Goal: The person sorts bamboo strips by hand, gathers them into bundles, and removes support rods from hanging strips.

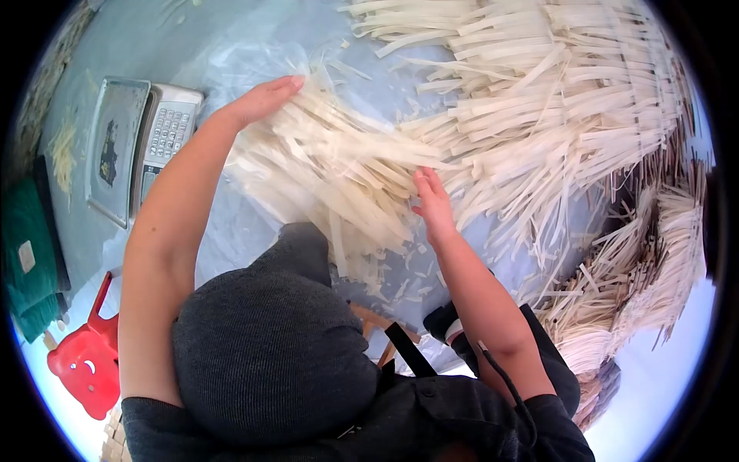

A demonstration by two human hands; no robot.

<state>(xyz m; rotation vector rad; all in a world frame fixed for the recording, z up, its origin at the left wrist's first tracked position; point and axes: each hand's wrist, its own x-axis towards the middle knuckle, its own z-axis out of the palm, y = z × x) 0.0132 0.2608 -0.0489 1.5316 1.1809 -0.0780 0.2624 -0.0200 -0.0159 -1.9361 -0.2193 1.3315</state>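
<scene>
A loose bundle of pale, flat strips that look like dried noodles (339, 154) lies between my two hands, partly on clear plastic film (254, 158). My left hand (269, 98) rests at the bundle's upper left edge with its fingers stretched out, next to the film. At the right end of the bundle, my right hand (435, 206) has its fingers extended and slightly apart, with the fingertips close to the strip ends. Whether those fingertips touch the strips I cannot tell.
A digital scale (171, 127) with a metal tray stands at the left. Large stacks of the same strips (539, 100) spread over the right side. A red plastic item (86, 369) and green material (27, 254) are at the lower left. Broken bits litter the grey surface (400, 273).
</scene>
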